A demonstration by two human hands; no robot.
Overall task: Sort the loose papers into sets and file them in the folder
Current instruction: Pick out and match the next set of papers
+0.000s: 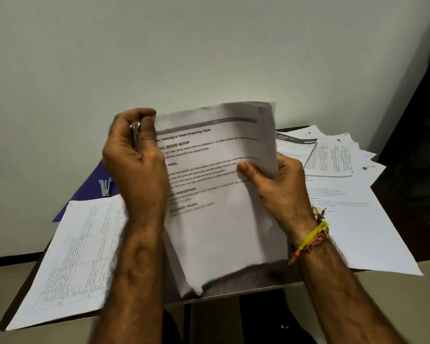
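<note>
at the bottom of the frame, two bare forearms rise from the lower edge toward the centre. the right wrist wears a yellow and red thread band. between them, lifted off the bench, is a thin sheaf of printed papers, tilted toward the viewer, its lower edge hanging just above the bench. the right hand grips the sheaf's right edge, thumb pressed on the printed face and fingers hidden behind. the left hand is curled round the upper left corner, thumb and fingers pinching what looks like one sheet being peeled away; blur makes the count of sheets impossible to tell.

the paper looks light and limp: it bows and its bottom edge ripples, so it will likely sag or slide apart unless held at two edges or squared against the bench. pinching near corners, as here, seems the surest hold; a hard pull could crease or tear it.

in the lower left, a sheet with a printed table lies flat, overhanging the bench edge. farther back at middle left, a purple folder shows partly under it. at the right, loose papers lie fanned and overlapping. beyond is a plain pale wall.
</note>
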